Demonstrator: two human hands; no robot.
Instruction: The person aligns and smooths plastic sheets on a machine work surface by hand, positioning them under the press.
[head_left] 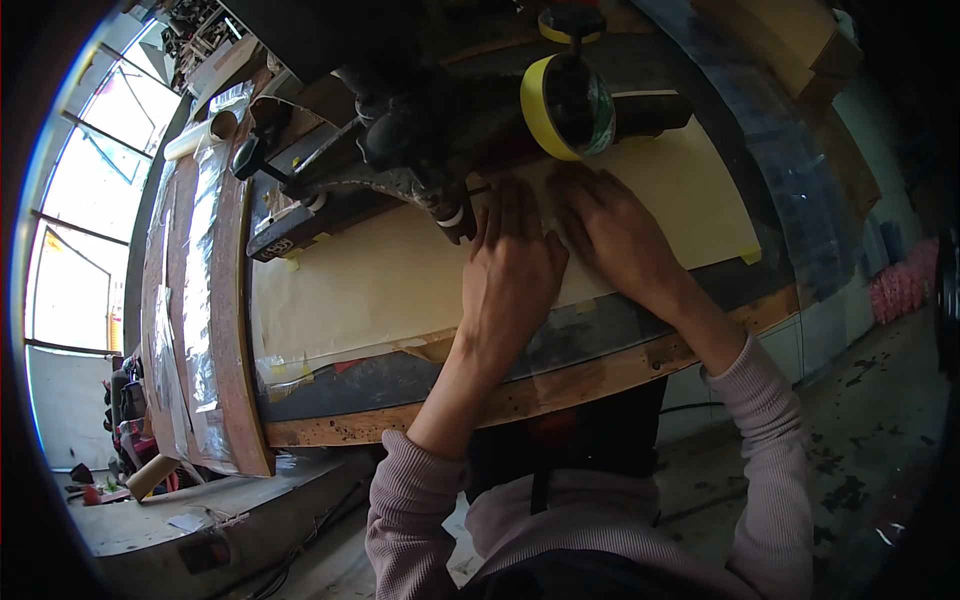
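A wide cream sheet (370,290) lies on the dark work surface, held at its edges by bits of yellow tape. My left hand (512,255) rests palm down on the sheet, fingers stretched forward, just right of the black machine's lower tip (455,222). Beside it, my right hand (607,220) lies flat on the sheet too, its fingertips near the dark bar of the machine. Whether anything small lies under the fingers is hidden. A yellow tape roll (543,108) hangs on the machine above my right hand.
The table has a wooden front edge (600,375). A board wrapped in clear film (205,300) stands at the left, by a bright window. A cardboard box (790,45) is at the upper right, pink material (903,283) at the far right.
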